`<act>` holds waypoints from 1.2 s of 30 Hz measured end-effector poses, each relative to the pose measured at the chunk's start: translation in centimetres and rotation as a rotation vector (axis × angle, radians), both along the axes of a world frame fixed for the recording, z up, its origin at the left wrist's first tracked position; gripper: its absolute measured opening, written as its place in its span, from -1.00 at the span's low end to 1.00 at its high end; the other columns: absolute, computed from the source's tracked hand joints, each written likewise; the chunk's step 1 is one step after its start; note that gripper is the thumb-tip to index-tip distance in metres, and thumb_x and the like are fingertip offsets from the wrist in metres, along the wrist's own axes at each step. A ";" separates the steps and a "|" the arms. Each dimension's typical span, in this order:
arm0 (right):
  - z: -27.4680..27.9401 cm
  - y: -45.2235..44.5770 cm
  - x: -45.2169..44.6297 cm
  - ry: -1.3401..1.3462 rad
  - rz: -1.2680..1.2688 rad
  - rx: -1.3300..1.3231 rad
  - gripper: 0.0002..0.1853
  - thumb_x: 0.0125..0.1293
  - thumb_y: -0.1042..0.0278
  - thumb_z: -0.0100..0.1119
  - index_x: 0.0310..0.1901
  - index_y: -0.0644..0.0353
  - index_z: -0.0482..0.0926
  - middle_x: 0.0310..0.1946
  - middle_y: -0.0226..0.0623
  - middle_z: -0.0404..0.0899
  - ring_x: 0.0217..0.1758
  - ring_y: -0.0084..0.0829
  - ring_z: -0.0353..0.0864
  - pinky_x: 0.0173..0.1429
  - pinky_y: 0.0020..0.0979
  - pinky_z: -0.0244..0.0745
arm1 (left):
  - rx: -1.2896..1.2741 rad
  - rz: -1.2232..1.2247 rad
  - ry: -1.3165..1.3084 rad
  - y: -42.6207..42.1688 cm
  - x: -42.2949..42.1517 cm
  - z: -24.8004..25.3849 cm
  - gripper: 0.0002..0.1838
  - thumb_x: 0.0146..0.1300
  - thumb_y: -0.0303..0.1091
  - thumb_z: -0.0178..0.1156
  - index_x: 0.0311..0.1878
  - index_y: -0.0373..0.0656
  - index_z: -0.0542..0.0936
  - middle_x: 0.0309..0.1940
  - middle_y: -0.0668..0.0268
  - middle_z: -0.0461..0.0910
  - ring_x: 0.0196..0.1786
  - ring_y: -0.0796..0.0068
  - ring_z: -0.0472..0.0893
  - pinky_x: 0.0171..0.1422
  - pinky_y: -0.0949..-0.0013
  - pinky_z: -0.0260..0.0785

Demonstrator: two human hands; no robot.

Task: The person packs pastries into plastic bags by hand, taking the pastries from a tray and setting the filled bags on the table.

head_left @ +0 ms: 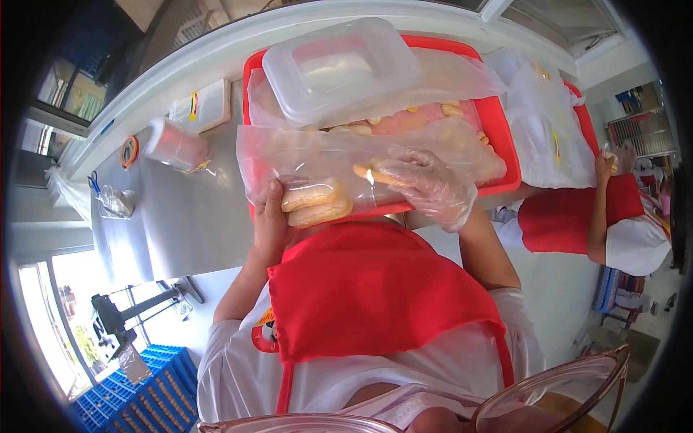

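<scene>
My left hand (272, 213) is bare and grips the closed end of a clear plastic bag (289, 155), beside long pale-brown pastries (314, 202) lying inside it. On my right hand (433, 184) is a clear plastic glove; its fingers pinch another pastry (379, 175) with a white spot on it, at the bag's middle. Whether that pastry is fully within the bag is hard to tell. Behind the bag, a red tray (509, 144) holds more pastries on pink lining, partly covered by plastic sheet. A translucent lidded container (339, 68) rests over the tray's back.
A roll of plastic bags (175, 146), orange tape (129, 152), a white box (209, 105) and blue scissors (94, 182) are on the metal table (173, 224). Plastic covers a second tray (541, 137). A co-worker in a red apron (570, 216) stands at right.
</scene>
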State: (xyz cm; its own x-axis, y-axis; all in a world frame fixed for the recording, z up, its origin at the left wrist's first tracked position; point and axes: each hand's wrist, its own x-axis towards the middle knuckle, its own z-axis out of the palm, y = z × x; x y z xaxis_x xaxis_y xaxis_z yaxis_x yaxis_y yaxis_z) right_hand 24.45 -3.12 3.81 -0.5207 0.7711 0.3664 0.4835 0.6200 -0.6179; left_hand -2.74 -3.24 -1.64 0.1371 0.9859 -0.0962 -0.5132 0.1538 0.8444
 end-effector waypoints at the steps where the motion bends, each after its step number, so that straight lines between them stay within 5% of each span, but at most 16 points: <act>1: 0.1 -0.3 -0.3 0.002 -0.007 0.016 -0.47 0.02 0.67 0.09 0.06 -0.05 0.42 -0.01 -0.31 0.45 0.02 -0.22 0.41 0.10 -0.32 0.33 | -0.007 0.012 0.033 -0.1 0.0 0.0 -0.63 0.35 -0.15 -0.17 -0.17 -0.29 0.48 -0.30 0.22 0.54 -0.24 0.44 0.54 -0.12 0.40 0.42; 8: 1.0 -0.8 -1.7 0.274 0.115 -0.047 -0.64 0.05 0.64 0.09 -0.06 0.19 0.42 -0.03 -0.19 0.42 0.02 -0.25 0.42 0.10 -0.29 0.31 | -0.186 -0.025 0.071 -1.2 0.0 0.5 -0.62 0.34 -0.12 -0.16 -0.19 -0.27 0.47 -0.31 0.24 0.54 -0.24 0.49 0.53 -0.14 0.42 0.41; 10: -1.2 -1.9 -2.1 0.454 -0.033 -0.249 -0.58 0.03 0.72 0.05 -0.04 0.15 0.36 -0.05 -0.20 0.39 0.02 -0.29 0.39 0.03 -0.31 0.35 | -0.230 -0.076 0.075 -1.6 0.4 1.1 -0.61 0.34 -0.10 -0.17 -0.19 -0.27 0.47 -0.29 0.24 0.54 -0.23 0.49 0.53 -0.13 0.43 0.41; 14: -3.8 -1.6 -2.3 0.389 -0.169 0.020 -0.58 0.04 0.72 0.05 -0.07 0.13 0.27 -0.09 -0.23 0.37 -0.07 -0.36 0.43 -0.12 -0.36 0.44 | -0.215 -0.122 0.086 -1.8 1.2 1.2 -0.57 0.35 -0.07 -0.21 -0.13 -0.29 0.44 -0.20 0.22 0.52 -0.16 0.49 0.51 -0.07 0.45 0.39; 17: -4.1 -2.8 -3.0 0.974 0.012 -0.534 -0.61 0.06 0.71 0.07 -0.08 0.13 0.29 -0.10 -0.22 0.36 -0.22 -0.39 0.49 -0.23 -0.40 0.48 | -0.251 -0.079 0.065 -1.9 1.4 0.8 -0.55 0.35 -0.06 -0.22 -0.07 -0.30 0.41 -0.16 0.23 0.50 -0.13 0.49 0.49 -0.04 0.44 0.37; 20: -4.7 -3.0 -2.6 1.143 -0.044 -0.814 -0.61 0.06 0.60 0.12 -0.05 0.20 0.31 -0.24 -0.25 0.40 -0.19 -0.45 0.45 -0.23 -0.46 0.49 | -0.266 -0.103 0.052 -1.8 0.8 0.9 -0.56 0.34 -0.08 -0.20 0.01 -0.29 0.37 -0.16 0.26 0.49 -0.13 0.51 0.48 -0.02 0.43 0.35; 23: -5.6 -2.7 -2.1 0.917 -0.164 -0.828 -0.63 0.10 0.60 0.09 -0.03 0.17 0.30 -0.29 -0.25 0.42 -0.38 -0.44 0.49 -0.38 -0.43 0.50 | -0.212 -0.146 0.015 -2.0 1.2 1.8 -0.59 0.31 -0.17 -0.10 0.11 -0.24 0.31 -0.20 0.29 0.49 -0.15 0.53 0.47 -0.02 0.42 0.35; 26: -5.7 -2.7 -2.9 0.976 -0.124 -0.833 -0.69 0.17 0.53 0.05 -0.03 0.15 0.30 -0.33 -0.26 0.44 -0.53 -0.45 0.48 -0.41 -0.40 0.49 | -0.174 -0.202 0.096 -2.0 1.0 0.4 -0.54 0.24 -0.33 0.05 0.19 -0.18 0.24 -0.21 0.31 0.48 -0.17 0.55 0.47 -0.02 0.43 0.36; 32: -5.0 -2.8 -2.2 1.152 0.102 -0.987 -0.68 0.23 0.44 0.00 0.01 0.15 0.25 -0.30 -0.21 0.46 -0.49 -0.44 0.50 -0.41 -0.38 0.49 | -0.302 -0.248 -0.042 -1.7 1.1 0.9 -0.43 0.14 -0.47 0.15 0.22 -0.14 0.21 -0.19 0.34 0.47 -0.18 0.59 0.46 -0.01 0.48 0.35; 36: -4.1 -2.9 -2.2 1.046 -0.082 -1.099 -0.65 0.21 0.43 0.03 0.01 0.17 0.22 -0.29 -0.22 0.45 -0.43 -0.44 0.50 -0.40 -0.39 0.49 | -0.209 -0.241 0.009 -1.7 1.1 0.3 -0.48 0.19 -0.44 0.11 0.22 -0.13 0.22 -0.21 0.35 0.47 -0.16 0.58 0.45 0.00 0.46 0.35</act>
